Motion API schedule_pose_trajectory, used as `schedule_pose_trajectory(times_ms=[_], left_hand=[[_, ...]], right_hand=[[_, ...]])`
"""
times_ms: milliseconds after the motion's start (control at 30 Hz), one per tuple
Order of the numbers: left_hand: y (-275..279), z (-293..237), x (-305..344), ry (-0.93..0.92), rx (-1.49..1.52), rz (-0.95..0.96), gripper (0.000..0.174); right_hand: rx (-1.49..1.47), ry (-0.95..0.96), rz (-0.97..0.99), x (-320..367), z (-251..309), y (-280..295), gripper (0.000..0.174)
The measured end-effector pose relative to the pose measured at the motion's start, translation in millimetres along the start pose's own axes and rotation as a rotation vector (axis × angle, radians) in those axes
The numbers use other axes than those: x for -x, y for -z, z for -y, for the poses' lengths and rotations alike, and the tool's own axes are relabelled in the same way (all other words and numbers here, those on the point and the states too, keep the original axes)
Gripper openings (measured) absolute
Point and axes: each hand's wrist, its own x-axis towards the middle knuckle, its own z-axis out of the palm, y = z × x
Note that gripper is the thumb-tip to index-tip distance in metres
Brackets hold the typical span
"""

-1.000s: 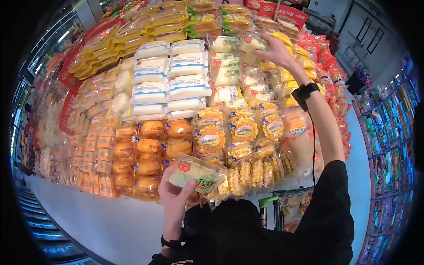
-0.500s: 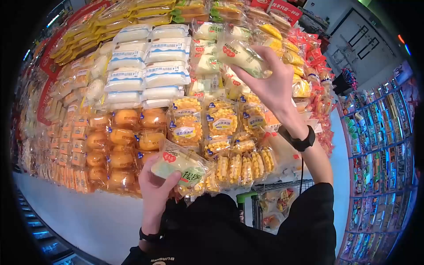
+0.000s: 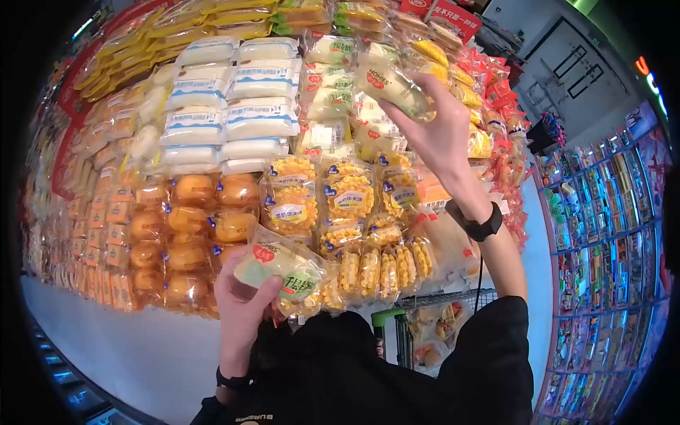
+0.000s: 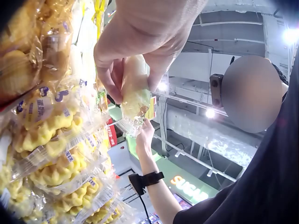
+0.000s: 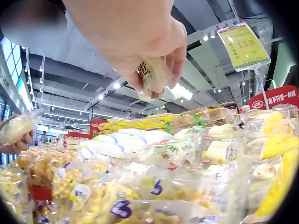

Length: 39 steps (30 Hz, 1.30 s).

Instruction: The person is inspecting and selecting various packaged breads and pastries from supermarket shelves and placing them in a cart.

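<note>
My left hand (image 3: 237, 312) holds a clear-wrapped white and pale green cake (image 3: 265, 263) low over the front of the display, thumb across its labelled face. A second wrapped cake (image 3: 388, 83) of the same look is in my right hand (image 3: 448, 134), gripped by one end, raised over the right part of the display. In the right wrist view this wrapped cake (image 5: 156, 77) hangs from the fingers above the packs. The left wrist view shows the other wrapped cake (image 4: 134, 86) pinched between thumb and fingers. More such cakes (image 3: 331, 99) lie stacked beyond.
Wrapped waffles (image 3: 350, 195) lie in front, round orange-brown buns (image 3: 190, 219) to their left. White bread packs (image 3: 262, 117) are behind. A cart with a green handle (image 3: 386, 316) stands near my body at the right. A price sign (image 5: 244, 45) rises above the display.
My right hand reached into the far cake stack, took one wrapped cake and drew it up and nearer. The left hand keeps its cake. The head view has shifted slightly.
</note>
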Motion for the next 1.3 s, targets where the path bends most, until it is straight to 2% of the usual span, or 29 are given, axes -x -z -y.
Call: schedule_pose_trajectory(times_ms=[67, 200, 300, 367, 400, 433, 633, 733, 833, 933, 1033, 1133, 1233, 1300], left_hand=[[1.4, 1.9, 0.0, -0.018, 0.009, 0.000, 0.043], [0.7, -1.0, 1.8, -0.028, -0.002, -0.011, 0.042], [3.3, 0.8, 2.5, -0.049, 0.004, -0.009, 0.043], [5.6, 2.1, 3.6, -0.050, -0.008, -0.025, 0.043], [6.5, 2.3, 3.5, -0.050, -0.008, -0.022, 0.043], [7.2, 2.1, 3.0, -0.050, -0.008, -0.019, 0.044], [7.0, 0.4, 4.1, -0.056, -0.030, -0.058, 0.045], [7.9, 1.7, 1.3, -0.066, -0.032, -0.059, 0.045], [6.4, 2.1, 0.8, -0.048, -0.030, -0.043, 0.044], [4.6, 3.3, -0.9, -0.038, -0.026, -0.046, 0.043], [2.0, 3.9, -0.3, -0.041, -0.022, -0.059, 0.042], [3.4, 2.6, -0.7, -0.046, -0.026, -0.047, 0.042], [3.0, 1.4, 0.2, -0.055, -0.029, -0.044, 0.041], [2.9, 1.0, 0.2, -0.064, -0.026, -0.049, 0.041]], right_hand=[[0.178, 0.010, 0.033, -7.3, -26.3, -3.0, 0.038], [0.282, -0.217, 0.364, -25.7, -89.0, -18.5, 0.049], [0.103, -0.355, 0.535, -34.7, -115.7, -36.8, 0.059], [0.066, -0.168, 0.479, -32.6, -150.1, -66.7, 0.062], [0.049, -0.075, 0.450, -35.6, -147.8, -70.7, 0.063], [-0.023, -0.301, 0.644, -43.2, -144.6, -70.4, 0.066], [-0.192, -0.163, 0.708, -53.0, -168.6, -88.3, 0.065], [-0.392, -0.367, 0.647, -53.7, -162.8, -85.8, 0.060], [-0.465, -0.381, 0.604, -46.0, -160.0, -87.8, 0.058], [-0.177, -0.229, 0.583, -42.0, -165.4, -95.6, 0.055], [0.144, -0.096, 0.655, -45.5, -160.3, -87.3, 0.054], [0.348, 0.157, 0.596, -49.3, -162.7, -88.0, 0.047], [0.241, -0.093, 0.808, -68.4, -149.4, -79.2, 0.043], [0.073, -0.102, 0.731, -73.4, -160.6, -82.3, 0.033]])
